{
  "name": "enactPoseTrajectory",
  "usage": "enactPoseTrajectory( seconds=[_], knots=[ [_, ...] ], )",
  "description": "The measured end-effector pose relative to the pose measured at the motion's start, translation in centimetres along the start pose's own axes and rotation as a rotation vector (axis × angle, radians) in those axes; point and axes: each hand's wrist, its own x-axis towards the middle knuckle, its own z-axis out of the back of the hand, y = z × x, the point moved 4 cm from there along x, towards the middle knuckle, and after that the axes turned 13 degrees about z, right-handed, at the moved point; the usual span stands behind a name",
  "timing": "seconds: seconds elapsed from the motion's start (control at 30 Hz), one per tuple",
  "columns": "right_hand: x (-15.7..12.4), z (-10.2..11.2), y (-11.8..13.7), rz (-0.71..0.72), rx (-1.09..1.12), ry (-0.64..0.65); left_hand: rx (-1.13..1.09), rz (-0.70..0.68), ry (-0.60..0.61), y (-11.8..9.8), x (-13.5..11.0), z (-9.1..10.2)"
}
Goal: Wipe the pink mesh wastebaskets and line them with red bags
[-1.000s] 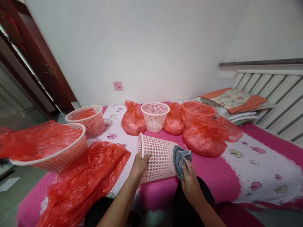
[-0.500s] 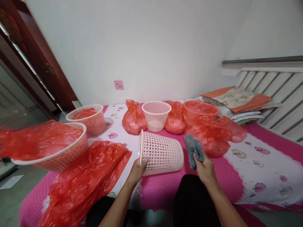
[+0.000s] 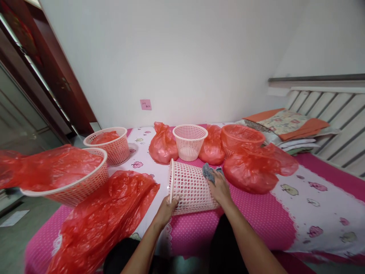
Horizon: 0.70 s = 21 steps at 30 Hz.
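gripping a pale pink lattice basket [image 3: 192, 190] by the rim, a person's left hand [image 3: 167, 211] holds it on its side near the middle of the bed's [image 3: 262, 213] near edge, its mouth to the left and its base to the right.

how firm is that hold, and what of the other hand?

narrow, with the thumb laid over the outer wall and the other fingers mostly hidden. the right hand [image 3: 221, 189] is bunched around a nubbly grey-blue cloth [image 3: 209, 172], set against the basket's upper side near the base.

and the containers behind?

at the far edge of the bed, an upright basket [image 3: 189, 148] shows its perforated inner wall, between a bulging red bag [image 3: 163, 146] and a second red bag [image 3: 212, 148]. toward the far right corner, a film-covered basket [image 3: 242, 139] has a larger red bag [image 3: 251, 175] slumped before it. what the bags contain cannot be made out.

the left side?

near the far left corner, a round basket [image 3: 115, 152] holds crumpled red plastic [image 3: 106, 137]. closer, by the left edge, a white-rimmed basket [image 3: 88, 188] is lined with glossy film spilling over its rim. a loose red sheet [image 3: 105, 217], thin and wrinkled, lies across the near left corner.
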Motion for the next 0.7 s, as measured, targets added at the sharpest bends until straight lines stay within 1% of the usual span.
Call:
enactPoseTrajectory(
  seconds=[0.2,0.3,0.37,0.53,0.6,0.7],
  knots=[
    [3.7,0.7,2.8,-0.153,-0.065,0.152,0.029,0.007,-0.022,0.3,-0.3,0.1],
    [5.3,0.9,4.3,-0.194,-0.096,0.227,0.024,0.014,-0.034,0.4,-0.4,0.1],
    [6.1,0.9,5.3,-0.182,-0.11,0.251,0.017,0.012,-0.015,0.2,-0.6,0.0],
    [7.3,0.2,7.5,-0.114,-0.092,0.258,0.003,-0.015,0.045,-0.3,-0.9,-0.4],
    [7.5,-0.3,8.3,-0.093,-0.048,0.258,0.008,-0.009,0.037,-0.1,-0.8,-0.3],
    [7.7,-1.3,9.8,-0.02,0.03,0.229,0.038,-0.006,-0.018,0.4,-0.4,0.1]
  ],
)
